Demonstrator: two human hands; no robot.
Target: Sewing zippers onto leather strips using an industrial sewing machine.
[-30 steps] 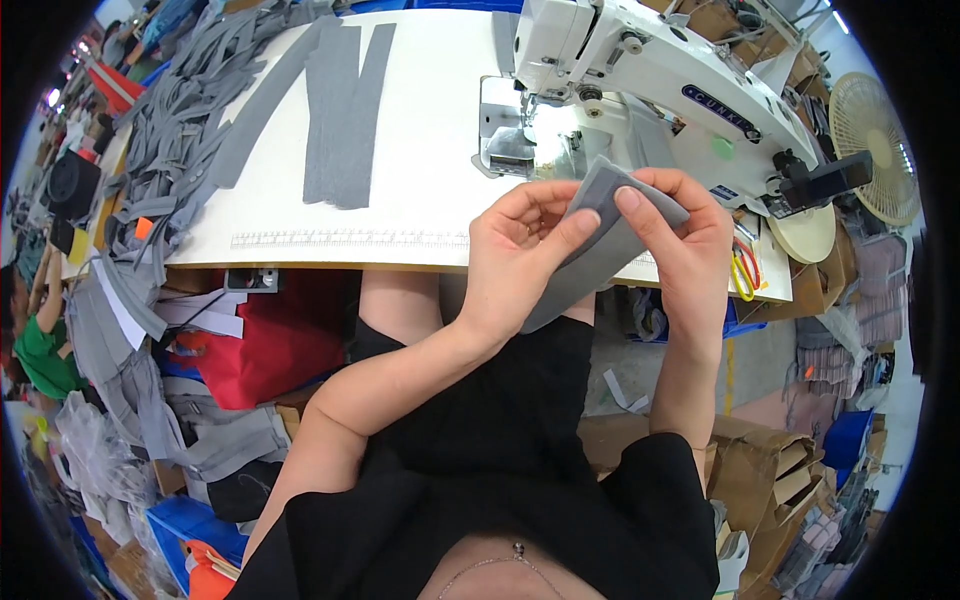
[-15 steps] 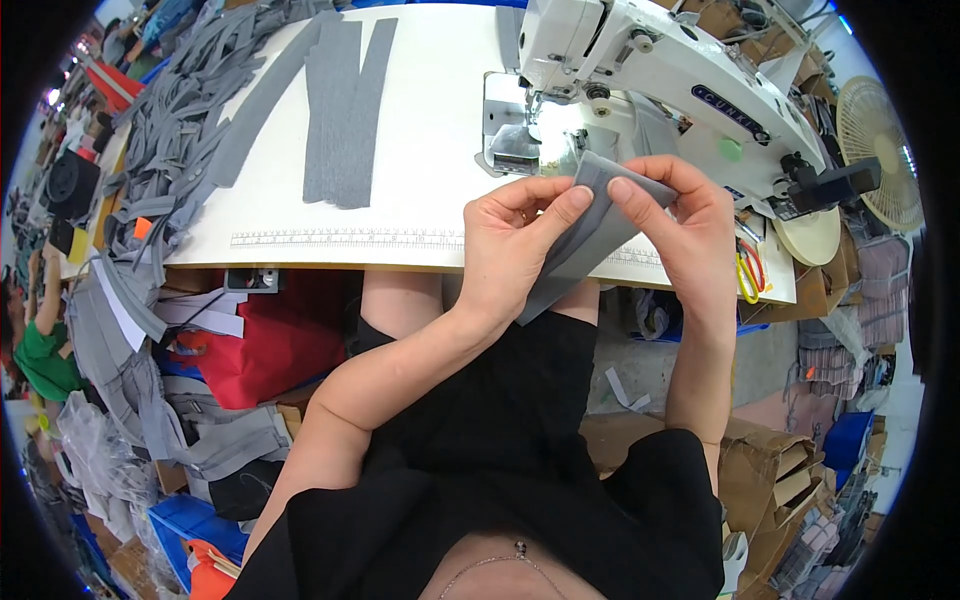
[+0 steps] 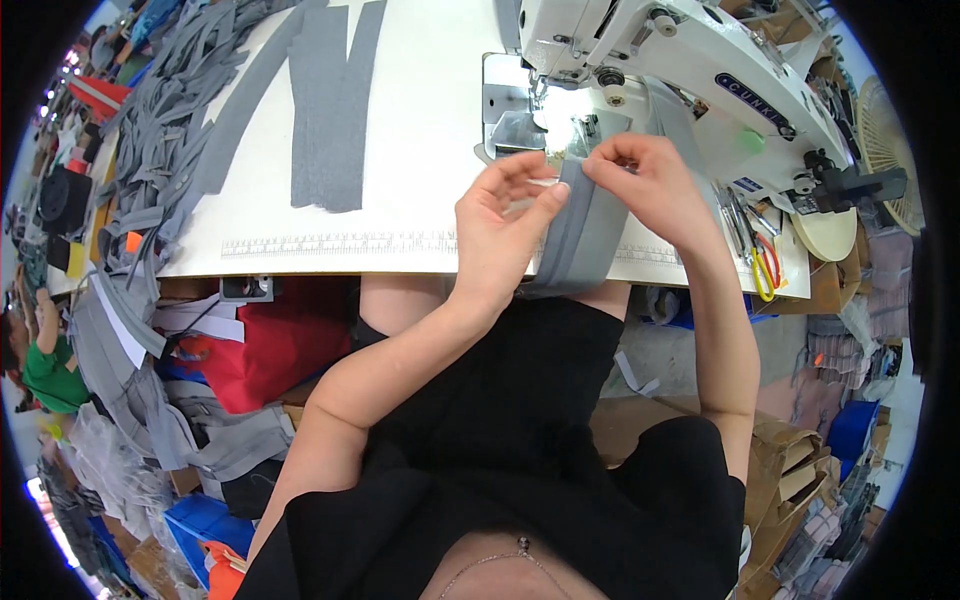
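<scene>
A folded grey fabric strip with a raised band along it runs from just before the white sewing machine down over the table edge. My left hand is at its left side, fingers curled and thumb pressed on the strip’s edge. My right hand pinches the far end of the strip with thumb and forefinger. Just beyond both hands are the metal needle plate and lit needle area.
Grey strips and a heap of more lie on the white table above a printed ruler. Yellow-red scissors sit at right, near a fan. A co-worker in green is at far left; a red bag hangs below.
Both hands have moved forward and up toward the needle plate. The strip, earlier held tilted in the air, now points straight toward the machine, and the right hand has turned, elbow further out.
</scene>
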